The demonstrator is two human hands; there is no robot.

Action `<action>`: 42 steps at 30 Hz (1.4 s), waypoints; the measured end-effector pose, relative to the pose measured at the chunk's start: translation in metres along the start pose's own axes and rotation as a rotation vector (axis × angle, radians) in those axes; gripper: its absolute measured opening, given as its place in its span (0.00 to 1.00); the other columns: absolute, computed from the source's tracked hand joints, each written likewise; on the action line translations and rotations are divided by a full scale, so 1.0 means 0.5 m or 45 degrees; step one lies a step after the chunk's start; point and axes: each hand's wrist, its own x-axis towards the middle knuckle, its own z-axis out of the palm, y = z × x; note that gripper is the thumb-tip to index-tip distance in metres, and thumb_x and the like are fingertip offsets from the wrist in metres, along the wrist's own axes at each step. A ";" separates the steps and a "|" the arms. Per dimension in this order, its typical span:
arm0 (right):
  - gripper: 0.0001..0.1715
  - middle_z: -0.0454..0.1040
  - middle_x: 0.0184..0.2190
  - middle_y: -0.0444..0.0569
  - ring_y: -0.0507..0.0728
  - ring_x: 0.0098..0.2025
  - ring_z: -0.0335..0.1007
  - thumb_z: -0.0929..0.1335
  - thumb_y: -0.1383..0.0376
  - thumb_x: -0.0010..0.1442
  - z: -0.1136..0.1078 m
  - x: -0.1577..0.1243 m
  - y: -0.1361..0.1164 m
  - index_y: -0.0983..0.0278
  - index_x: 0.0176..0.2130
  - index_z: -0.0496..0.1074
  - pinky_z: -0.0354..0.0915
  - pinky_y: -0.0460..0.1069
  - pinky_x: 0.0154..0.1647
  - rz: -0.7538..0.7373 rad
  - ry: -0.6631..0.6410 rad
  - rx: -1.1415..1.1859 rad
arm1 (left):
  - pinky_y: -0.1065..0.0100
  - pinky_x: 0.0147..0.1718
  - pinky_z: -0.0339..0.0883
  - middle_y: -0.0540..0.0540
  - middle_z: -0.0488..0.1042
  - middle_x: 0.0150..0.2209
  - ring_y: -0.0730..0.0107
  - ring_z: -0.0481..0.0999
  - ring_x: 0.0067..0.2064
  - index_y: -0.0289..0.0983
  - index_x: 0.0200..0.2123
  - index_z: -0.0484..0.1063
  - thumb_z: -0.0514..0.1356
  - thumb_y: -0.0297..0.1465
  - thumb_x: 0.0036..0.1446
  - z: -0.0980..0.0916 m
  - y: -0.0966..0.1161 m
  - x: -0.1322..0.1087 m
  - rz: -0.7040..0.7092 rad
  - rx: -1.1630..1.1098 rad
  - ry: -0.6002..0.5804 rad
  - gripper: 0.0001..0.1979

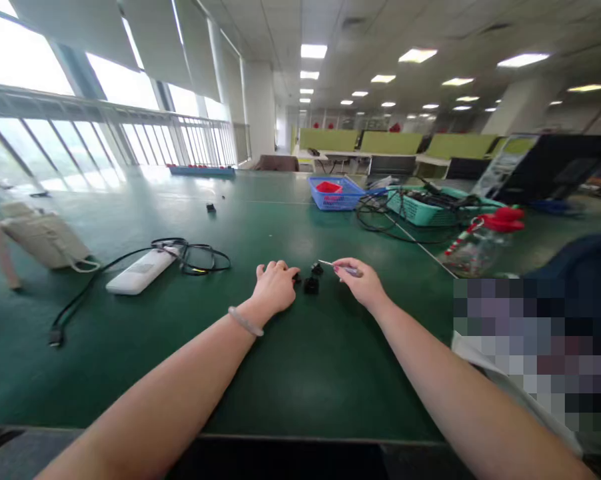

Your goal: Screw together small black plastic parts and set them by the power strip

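My right hand [361, 283] grips a small screwdriver [353, 271] with a thin metal shaft pointing left. The tip of the shaft lies close above a small black part [317, 268] on the green table [325, 373]; whether they touch I cannot tell. Just below that part sits a black square block [311, 285]. My left hand [275, 287], with a pale bracelet on the wrist, rests left of these pieces. Its thumb and fingertips close on another small dark piece [296, 277], mostly covered by the fingers.
A white power bank [143, 270] with a black cable [205, 260] and a beige bag [45, 237] lie left. Farther back are a small black block [210, 208], a blue basket [348, 201] and a green basket [415, 211]. A red-lidded bottle [480, 250] and a blurred person are right.
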 end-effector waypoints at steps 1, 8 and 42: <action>0.16 0.76 0.30 0.46 0.54 0.30 0.69 0.70 0.54 0.51 0.000 0.000 0.000 0.61 0.36 0.77 0.62 0.49 0.34 -0.001 -0.001 -0.002 | 0.44 0.54 0.55 0.41 0.72 0.50 0.51 0.67 0.53 0.46 0.51 0.73 0.50 0.32 0.60 -0.001 -0.001 0.000 -0.005 0.005 -0.024 0.19; 0.13 0.76 0.29 0.46 0.55 0.30 0.70 0.69 0.56 0.53 -0.003 0.002 -0.003 0.62 0.34 0.77 0.62 0.49 0.33 -0.007 0.000 -0.053 | 0.58 0.57 0.59 0.39 0.71 0.51 0.55 0.67 0.56 0.39 0.49 0.73 0.52 0.34 0.59 -0.013 0.015 0.003 -0.057 -0.205 -0.039 0.18; 0.19 0.63 0.11 0.42 0.47 0.14 0.56 0.70 0.55 0.50 -0.026 0.035 0.045 0.64 0.17 0.68 0.50 0.43 0.11 -0.006 0.583 0.843 | 0.54 0.55 0.61 0.45 0.73 0.50 0.56 0.67 0.53 0.44 0.48 0.71 0.55 0.37 0.60 -0.051 -0.047 -0.146 0.135 -0.334 -0.121 0.14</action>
